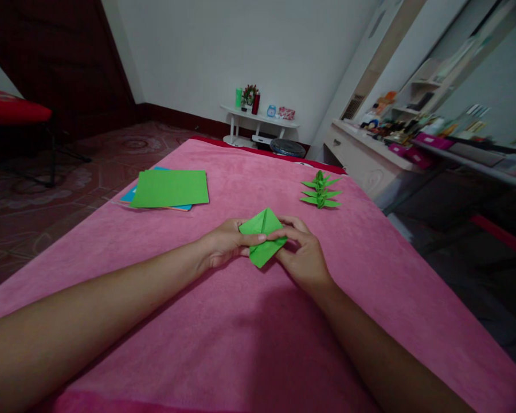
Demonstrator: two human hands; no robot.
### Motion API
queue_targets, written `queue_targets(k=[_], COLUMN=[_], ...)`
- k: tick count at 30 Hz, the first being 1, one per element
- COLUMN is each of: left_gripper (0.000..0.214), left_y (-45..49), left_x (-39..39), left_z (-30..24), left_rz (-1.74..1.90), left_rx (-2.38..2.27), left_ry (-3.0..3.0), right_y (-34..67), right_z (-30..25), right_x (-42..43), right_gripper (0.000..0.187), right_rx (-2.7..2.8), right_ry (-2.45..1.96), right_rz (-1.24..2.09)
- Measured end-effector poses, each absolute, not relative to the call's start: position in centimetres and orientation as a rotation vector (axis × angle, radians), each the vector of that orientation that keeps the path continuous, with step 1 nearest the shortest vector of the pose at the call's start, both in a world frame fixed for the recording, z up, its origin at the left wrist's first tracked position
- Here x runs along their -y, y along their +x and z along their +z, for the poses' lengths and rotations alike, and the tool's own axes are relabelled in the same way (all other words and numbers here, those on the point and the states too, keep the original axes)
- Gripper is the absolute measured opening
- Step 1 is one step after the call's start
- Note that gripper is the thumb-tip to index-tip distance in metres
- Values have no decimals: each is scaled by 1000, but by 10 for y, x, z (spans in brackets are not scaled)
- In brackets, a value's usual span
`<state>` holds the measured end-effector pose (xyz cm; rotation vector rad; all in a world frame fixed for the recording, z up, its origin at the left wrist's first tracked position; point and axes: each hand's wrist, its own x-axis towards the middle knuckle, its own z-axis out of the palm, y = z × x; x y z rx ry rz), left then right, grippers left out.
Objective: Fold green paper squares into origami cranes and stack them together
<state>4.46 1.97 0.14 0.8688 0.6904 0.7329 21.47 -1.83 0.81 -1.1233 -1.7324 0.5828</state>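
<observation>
A folded green paper point(262, 255), diamond-shaped with a crease running down from its top corner, is held between my two hands above the pink cloth. My left hand point(229, 241) grips its left side, the thumb lying flat across the front. On the other side my right hand point(304, 252) pinches the right edge, with its index finger on the front close to the left thumb tip. The fingers behind the paper are partly hidden.
Pink cloth point(198, 338) covers the surface under my arms. Green sheets point(169, 188) lie over blue ones at the left. Several folded green paper shapes with pointed tips point(320, 192) stand at the right. Beyond are a white shelf point(262, 117), a cluttered dresser point(370, 149) and a red chair point(15, 108).
</observation>
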Motion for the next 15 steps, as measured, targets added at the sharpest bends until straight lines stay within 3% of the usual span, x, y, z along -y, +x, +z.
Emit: queue_targets(k=[4, 9, 15], left_gripper=[36, 37, 36], left_y=[44, 45, 45], left_x=[-19, -20, -18], left_z=[0, -1, -1], left_rz=[788, 823, 812], left_rx=[-712, -701, -714], left_ry=[874, 894, 902], right_y=[217, 225, 226], right_z=[16, 12, 7], right_x=[23, 22, 17], right_gripper=[25, 7, 5], right_rx=[1482, 1375, 1397], right_ry=[-1104, -1149, -1169], right_rz=[657, 820, 838])
